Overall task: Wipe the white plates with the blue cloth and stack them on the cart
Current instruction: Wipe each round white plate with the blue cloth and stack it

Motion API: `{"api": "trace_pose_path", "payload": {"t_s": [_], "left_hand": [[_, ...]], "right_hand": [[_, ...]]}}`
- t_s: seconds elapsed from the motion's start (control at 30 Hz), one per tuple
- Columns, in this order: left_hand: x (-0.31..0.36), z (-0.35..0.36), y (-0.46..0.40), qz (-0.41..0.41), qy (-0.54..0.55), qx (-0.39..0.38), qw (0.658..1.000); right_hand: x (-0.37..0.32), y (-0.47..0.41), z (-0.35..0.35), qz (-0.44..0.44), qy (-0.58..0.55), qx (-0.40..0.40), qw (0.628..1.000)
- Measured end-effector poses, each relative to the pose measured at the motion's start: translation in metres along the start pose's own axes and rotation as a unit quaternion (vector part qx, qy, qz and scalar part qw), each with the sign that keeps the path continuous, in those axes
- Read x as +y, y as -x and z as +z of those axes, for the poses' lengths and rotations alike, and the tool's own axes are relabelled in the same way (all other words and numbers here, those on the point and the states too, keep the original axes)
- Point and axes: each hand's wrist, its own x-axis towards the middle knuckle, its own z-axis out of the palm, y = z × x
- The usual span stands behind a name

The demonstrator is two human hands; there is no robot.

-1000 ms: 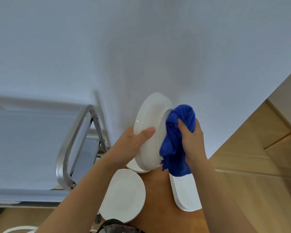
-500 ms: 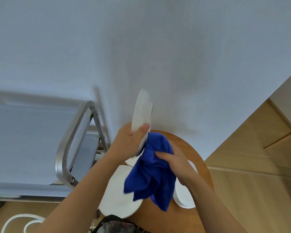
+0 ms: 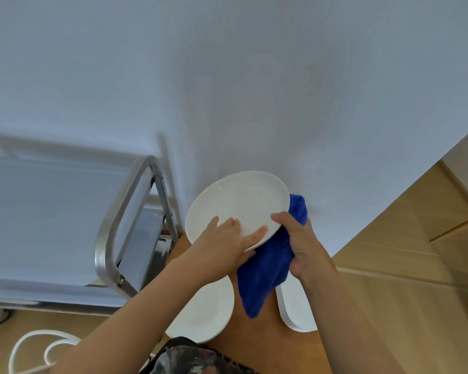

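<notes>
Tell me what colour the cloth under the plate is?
Deep blue; the cloth shows best in the head view, bunched in the right hand.

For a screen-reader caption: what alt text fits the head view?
A left hand holds a white plate while the right hand presses a blue cloth beneath it, above a wooden table with more plates; a metal cart stands left.

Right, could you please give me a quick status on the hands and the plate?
Left hand holds white plate at near rim. Right hand grips blue cloth under plate. Two plates wait on wooden table. Cart at left, unobstructed.
</notes>
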Motion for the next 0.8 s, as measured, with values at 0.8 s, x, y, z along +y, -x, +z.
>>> {"api": "trace_pose_path", "payload": {"t_s": [0.8], "left_hand": [[-0.085, 0.16, 0.053, -0.438, 0.545, 0.028, 0.714]], "right_hand": [[0.082, -0.029, -0.053, -0.077, 0.262, 0.151, 0.95]]}}
